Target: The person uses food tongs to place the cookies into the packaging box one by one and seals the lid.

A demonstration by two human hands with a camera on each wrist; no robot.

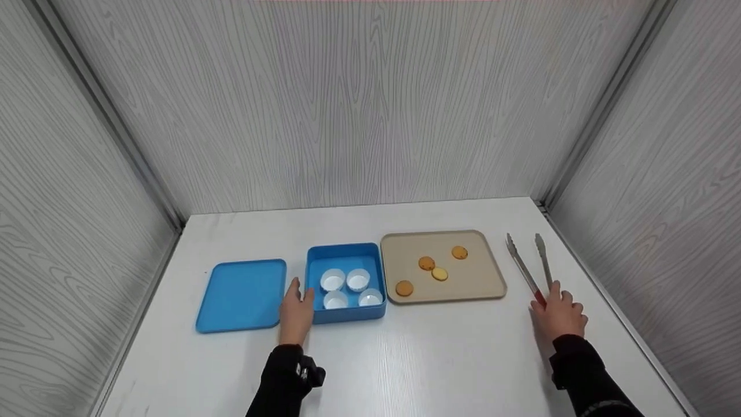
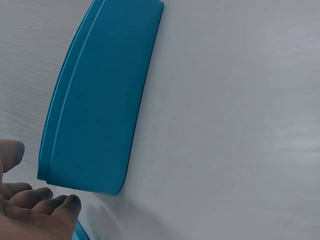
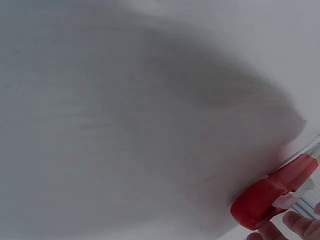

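My left hand (image 1: pixel 296 317) is at the near left corner of a blue box (image 1: pixel 349 316), thumb and fingers apart. In the left wrist view, its fingers (image 2: pixel 30 197) are right beside the end of the box (image 2: pixel 100 100). Several white round cups (image 1: pixel 358 280) stand inside the box. At the right, my right hand (image 1: pixel 560 315) holds metal tongs (image 1: pixel 524 271) by their red handle end, the tong arms spread and pointing away. In the right wrist view, the fingertips (image 3: pixel 300 223) are at the red handle (image 3: pixel 262 197).
A blue lid or shallow tray (image 1: pixel 243 295) lies left of the box. Right against the box is a beige tray (image 1: pixel 480 284) bearing several small cookies, including a yellow one (image 1: pixel 439 274). Grey wood-grain panels (image 1: pixel 359 116) enclose the white table (image 1: pixel 405 365) at the back and sides.
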